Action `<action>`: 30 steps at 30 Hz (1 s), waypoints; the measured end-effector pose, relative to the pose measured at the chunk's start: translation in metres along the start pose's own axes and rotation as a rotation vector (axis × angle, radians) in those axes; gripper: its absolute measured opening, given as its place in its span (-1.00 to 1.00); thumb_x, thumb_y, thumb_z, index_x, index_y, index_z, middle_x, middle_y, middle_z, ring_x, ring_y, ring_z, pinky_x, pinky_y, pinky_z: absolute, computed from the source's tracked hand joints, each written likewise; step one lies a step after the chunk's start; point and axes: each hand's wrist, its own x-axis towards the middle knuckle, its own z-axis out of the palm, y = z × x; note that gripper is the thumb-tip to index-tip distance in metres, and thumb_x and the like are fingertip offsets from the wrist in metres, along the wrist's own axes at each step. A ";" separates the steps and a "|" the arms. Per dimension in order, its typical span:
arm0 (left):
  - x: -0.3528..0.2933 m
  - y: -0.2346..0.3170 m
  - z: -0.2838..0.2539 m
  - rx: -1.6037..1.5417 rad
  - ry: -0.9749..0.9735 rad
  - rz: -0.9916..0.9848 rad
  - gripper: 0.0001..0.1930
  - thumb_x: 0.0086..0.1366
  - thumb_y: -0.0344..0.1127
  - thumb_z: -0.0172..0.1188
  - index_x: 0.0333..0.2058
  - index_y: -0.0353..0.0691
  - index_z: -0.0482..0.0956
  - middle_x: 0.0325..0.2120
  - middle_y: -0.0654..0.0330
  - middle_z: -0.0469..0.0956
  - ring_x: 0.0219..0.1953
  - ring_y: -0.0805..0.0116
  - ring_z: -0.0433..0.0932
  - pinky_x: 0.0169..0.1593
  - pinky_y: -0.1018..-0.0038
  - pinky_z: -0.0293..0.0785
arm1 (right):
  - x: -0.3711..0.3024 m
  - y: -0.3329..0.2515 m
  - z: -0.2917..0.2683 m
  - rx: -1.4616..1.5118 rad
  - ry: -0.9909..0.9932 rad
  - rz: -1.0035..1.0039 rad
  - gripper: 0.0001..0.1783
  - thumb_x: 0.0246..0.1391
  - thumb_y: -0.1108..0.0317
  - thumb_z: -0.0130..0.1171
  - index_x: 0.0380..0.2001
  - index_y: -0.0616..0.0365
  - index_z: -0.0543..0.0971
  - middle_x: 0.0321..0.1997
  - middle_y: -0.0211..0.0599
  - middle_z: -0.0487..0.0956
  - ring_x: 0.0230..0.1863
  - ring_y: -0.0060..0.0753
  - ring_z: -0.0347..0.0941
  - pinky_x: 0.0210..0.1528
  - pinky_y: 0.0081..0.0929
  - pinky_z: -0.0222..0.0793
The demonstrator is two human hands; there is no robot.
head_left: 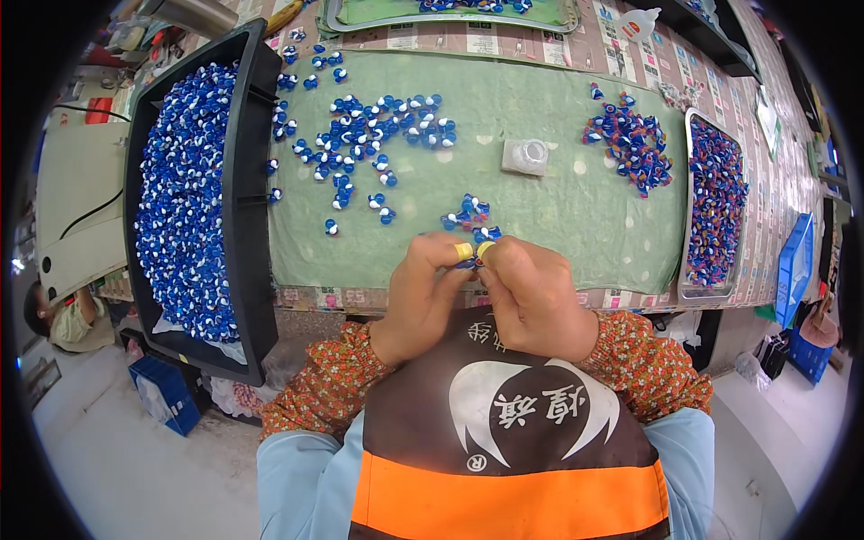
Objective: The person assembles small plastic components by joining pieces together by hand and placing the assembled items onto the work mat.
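Note:
My left hand (421, 290) and my right hand (538, 292) meet at the near edge of the green cloth, both closed in a pinch. Yellow wraps cover a fingertip on each. Between the fingertips shows a small blue plastic piece (466, 264), mostly hidden by the fingers. Just beyond them lies a little cluster of blue pieces (468, 212), some with white or red parts. Farther left, loose blue-and-white pieces (360, 130) are scattered over the cloth. A pile of blue-and-red pieces (634, 144) rests on the right.
A deep black bin (261, 207) full of blue-and-white pieces stands at the left. On the right is a metal tray (715, 292) of blue-and-red pieces. A small clear jar (533, 156) sits beyond my hands on the green cloth (558, 234). Another tray (450, 20) lies at the far edge.

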 end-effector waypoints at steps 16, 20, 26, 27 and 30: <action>0.022 0.032 -0.038 0.596 -0.016 -0.044 -0.84 0.32 -0.40 0.26 -0.14 -0.25 0.58 -0.21 0.10 0.51 -0.14 0.08 0.44 -0.02 0.30 0.37 | 0.009 0.058 -0.086 -0.475 0.191 0.326 -0.88 0.26 0.48 0.22 -0.14 0.20 0.58 -0.37 -0.17 0.56 -0.40 -0.32 0.56 -0.32 -0.34 0.44; 0.022 0.032 -0.041 0.677 -0.046 -0.088 -0.84 0.33 -0.37 0.26 -0.14 -0.25 0.58 -0.20 0.11 0.51 -0.13 0.08 0.44 -0.01 0.27 0.37 | 0.018 0.080 -0.099 -0.786 0.241 0.216 -0.85 0.25 0.47 0.22 -0.12 0.14 0.60 -0.26 -0.18 0.59 -0.32 -0.13 0.57 -0.26 -0.29 0.47; 0.026 0.030 -0.043 0.746 -0.032 -0.091 -0.81 0.35 -0.34 0.25 -0.12 -0.25 0.60 -0.17 0.11 0.52 -0.11 0.06 0.46 0.01 0.23 0.37 | 0.030 0.089 -0.079 -0.933 0.151 0.221 -0.85 0.25 0.46 0.19 -0.12 0.10 0.61 -0.19 -0.21 0.56 -0.16 -0.06 0.56 -0.17 -0.17 0.45; 0.026 0.028 -0.044 0.720 -0.023 -0.100 -0.81 0.35 -0.34 0.25 -0.11 -0.25 0.60 -0.18 0.10 0.53 -0.12 0.07 0.47 0.00 0.23 0.38 | 0.030 0.091 -0.078 -0.923 0.145 0.222 -0.85 0.25 0.46 0.19 -0.12 0.10 0.61 -0.19 -0.21 0.56 -0.16 -0.06 0.56 -0.17 -0.17 0.45; 0.024 0.033 -0.048 0.623 0.039 -0.140 -0.82 0.34 -0.37 0.25 -0.11 -0.25 0.60 -0.19 0.10 0.54 -0.13 0.09 0.49 -0.01 0.25 0.40 | 0.031 0.081 -0.085 -0.852 0.100 0.250 -0.85 0.21 0.54 0.17 -0.16 0.14 0.60 -0.18 -0.19 0.56 -0.12 -0.02 0.56 -0.13 -0.19 0.45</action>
